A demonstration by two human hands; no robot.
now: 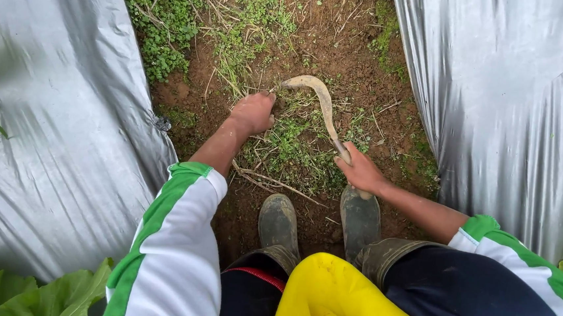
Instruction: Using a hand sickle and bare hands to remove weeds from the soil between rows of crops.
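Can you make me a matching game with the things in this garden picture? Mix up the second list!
Things:
1. sickle
2. left hand
3. boots
4. plastic sheets

Places:
A. on the weeds, by the blade tip
B. on both sides of the dirt path
C. in the right hand
D. on the soil, below the hands

Pairs: 1-C, 2-A, 3-D, 4-B
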